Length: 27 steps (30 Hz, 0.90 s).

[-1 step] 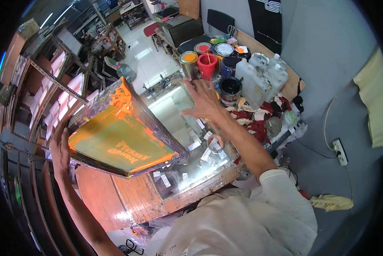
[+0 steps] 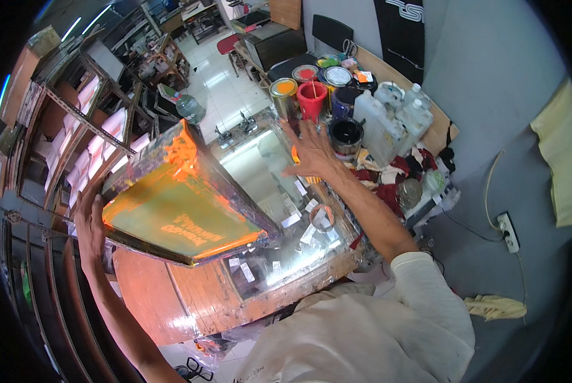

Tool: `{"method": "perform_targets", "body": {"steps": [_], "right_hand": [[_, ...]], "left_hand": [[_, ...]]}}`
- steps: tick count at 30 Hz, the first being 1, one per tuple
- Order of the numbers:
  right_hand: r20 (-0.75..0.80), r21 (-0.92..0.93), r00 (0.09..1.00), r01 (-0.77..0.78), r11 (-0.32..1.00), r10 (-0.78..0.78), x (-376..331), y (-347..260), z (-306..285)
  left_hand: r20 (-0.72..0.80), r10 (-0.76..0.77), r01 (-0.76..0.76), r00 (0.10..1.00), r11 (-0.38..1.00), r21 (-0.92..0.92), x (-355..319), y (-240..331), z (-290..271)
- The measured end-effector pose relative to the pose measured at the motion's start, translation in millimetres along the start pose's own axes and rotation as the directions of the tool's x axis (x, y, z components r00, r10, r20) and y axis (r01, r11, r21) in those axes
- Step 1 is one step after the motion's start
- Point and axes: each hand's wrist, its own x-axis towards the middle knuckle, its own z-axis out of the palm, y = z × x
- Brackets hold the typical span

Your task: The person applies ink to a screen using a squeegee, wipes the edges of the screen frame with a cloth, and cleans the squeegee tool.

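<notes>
My left hand [image 2: 90,223] is closed on the left edge of a screen printing frame [image 2: 235,196], which is tilted up over the glass-topped table. Its green mesh [image 2: 152,214] carries orange ink, thick at the top corner and smeared along the border, with orange lettering near the lower edge. My right hand [image 2: 312,150] reaches over the far right part of the table, fingers spread and apart. Something orange and yellow [image 2: 296,154] shows partly beside its fingers; the rest is covered by the hand. A black ink pot [image 2: 346,136] stands just right of the hand.
A red bucket [image 2: 312,102], an open orange paint can [image 2: 284,90] and several other cans crowd the right side, beside translucent jugs [image 2: 378,124] and stained rags [image 2: 388,191]. A tape roll [image 2: 321,217] and paper scraps lie on the glass [image 2: 279,262]. Shelving [image 2: 75,121] lines the left.
My right hand has shifted slightly right and nearer, uncovering a bit of the orange and yellow thing beside its fingers. The left hand and the printing frame have hardly moved.
</notes>
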Motion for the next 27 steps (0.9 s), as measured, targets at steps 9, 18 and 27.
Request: {"method": "perform_targets", "body": {"steps": [9, 18, 27], "right_hand": [[0.553, -0.121, 0.831, 0.007, 0.993, 0.062, 49, 62, 46], [0.497, -0.361, 0.849, 0.015, 0.932, 0.179, 119, 107, 57], [0.458, -0.572, 0.836, 0.017, 0.820, 0.302, 125, 103, 74]], "left_hand": [[0.002, -0.122, 0.122, 0.993, 0.988, -0.095, -2, 10, 10], [-0.047, -0.095, 0.096, 0.994, 0.995, 0.016, -8, 17, 8], [-0.004, -0.051, 0.051, 0.999, 0.983, 0.177, -1, 8, 11]]}}
